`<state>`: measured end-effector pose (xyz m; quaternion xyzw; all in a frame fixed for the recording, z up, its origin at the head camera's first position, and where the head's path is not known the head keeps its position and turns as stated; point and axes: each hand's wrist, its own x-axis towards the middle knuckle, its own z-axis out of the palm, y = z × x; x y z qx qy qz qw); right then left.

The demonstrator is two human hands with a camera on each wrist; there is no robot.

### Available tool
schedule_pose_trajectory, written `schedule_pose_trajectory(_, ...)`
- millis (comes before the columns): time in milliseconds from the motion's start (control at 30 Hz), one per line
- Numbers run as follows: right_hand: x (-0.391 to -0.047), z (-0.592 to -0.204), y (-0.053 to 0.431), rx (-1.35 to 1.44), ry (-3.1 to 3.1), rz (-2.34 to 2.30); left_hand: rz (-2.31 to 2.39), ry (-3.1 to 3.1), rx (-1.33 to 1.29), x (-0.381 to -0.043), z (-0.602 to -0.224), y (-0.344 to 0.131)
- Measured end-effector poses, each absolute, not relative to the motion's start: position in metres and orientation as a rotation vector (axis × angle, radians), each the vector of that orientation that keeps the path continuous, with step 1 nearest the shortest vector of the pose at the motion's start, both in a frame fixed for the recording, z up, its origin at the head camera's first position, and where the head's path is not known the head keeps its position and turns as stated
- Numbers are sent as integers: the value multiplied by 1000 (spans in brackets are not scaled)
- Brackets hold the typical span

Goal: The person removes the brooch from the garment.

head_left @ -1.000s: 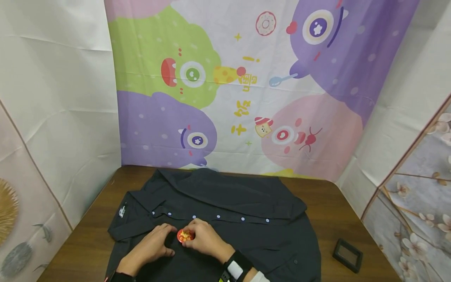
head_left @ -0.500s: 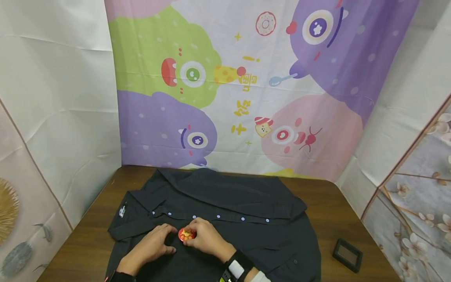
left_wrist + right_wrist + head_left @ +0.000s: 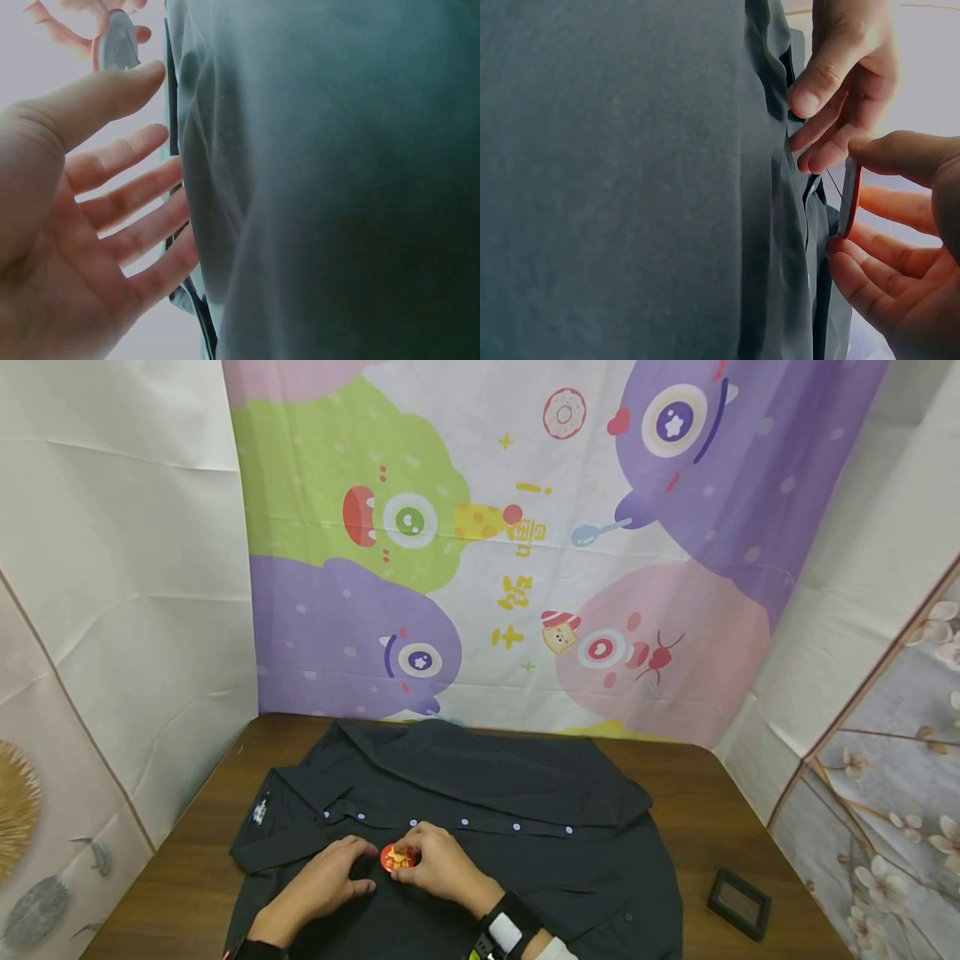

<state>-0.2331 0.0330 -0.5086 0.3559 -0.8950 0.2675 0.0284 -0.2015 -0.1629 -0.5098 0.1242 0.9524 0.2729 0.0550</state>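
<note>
A dark button-up shirt point(image 3: 555, 868) lies spread over the table, its collar toward the left and a row of pale buttons across the middle. My right hand point(image 3: 442, 864) pinches a round red pin badge point(image 3: 396, 857) by its rim, just above the shirt front. From the right wrist view, the badge point(image 3: 850, 196) stands edge-on, grey back toward the cloth, with a thin pin wire sticking out from it. On the badge's left, my left hand point(image 3: 326, 881) holds nothing. Its fingers point(image 3: 131, 195) are spread fairly straight, tips right at the shirt cloth.
A small black rectangular frame point(image 3: 739, 903) lies on the brown wooden table point(image 3: 690, 793) at the right. Behind the table hangs a cartoon-printed curtain point(image 3: 510, 693). White cloth panels stand at both sides.
My right hand and the badge have shifted very slightly right and away from me. The left hand and shirt stay nearly as they were.
</note>
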Motion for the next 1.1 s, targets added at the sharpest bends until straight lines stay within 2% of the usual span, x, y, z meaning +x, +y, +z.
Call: schedule_pose_trajectory(1100,-233,-506,38,1066,-2712,914,915,2980,386,-199,-501,-156)
